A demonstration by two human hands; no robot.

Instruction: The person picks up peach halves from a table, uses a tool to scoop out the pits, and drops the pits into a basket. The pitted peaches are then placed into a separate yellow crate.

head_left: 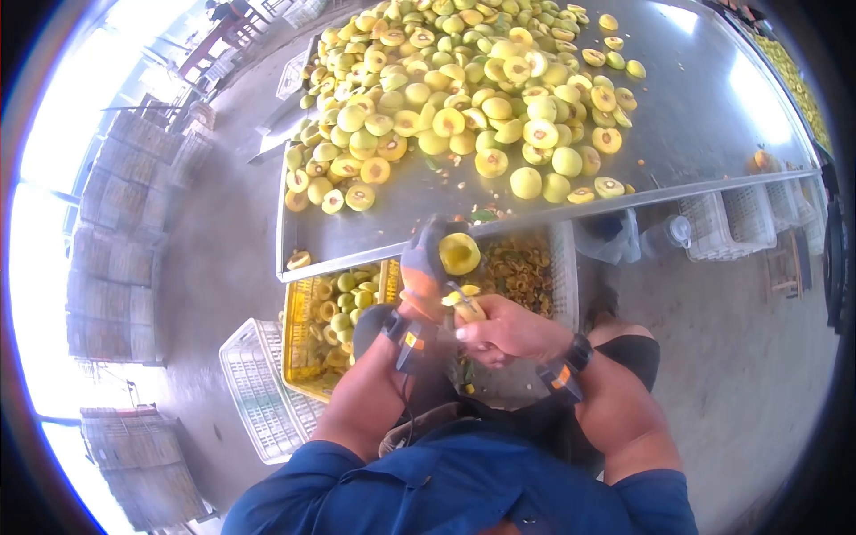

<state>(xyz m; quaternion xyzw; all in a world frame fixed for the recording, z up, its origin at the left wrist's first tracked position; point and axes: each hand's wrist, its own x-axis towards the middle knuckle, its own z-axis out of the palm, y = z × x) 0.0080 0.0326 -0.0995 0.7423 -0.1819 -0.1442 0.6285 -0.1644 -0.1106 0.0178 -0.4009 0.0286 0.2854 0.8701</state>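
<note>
While the left hand (pixel 421 267), in a grey-and-orange glove, grasps a peach half (pixel 460 255) cut side up, the bare right hand (pixel 510 330) clasps a small yellowish tool (pixel 470 310), partly hidden by its fingers, just nearer the body. The half looks hollow, so the step in hand seems to be pitting, perhaps at its end. The next move probably calls for loosening the left fingers while keeping the tool clear of the glove. Beyond the grip, halved peaches (pixel 446 98) heap on a metal table (pixel 704 134); below it sit a yellow crate (pixel 291 343) of fruit and a white crate (pixel 563 267) of brown scraps. Orange labels (pixel 414 341) mark the wrist devices (pixel 408 360); no writing is legible.
</note>
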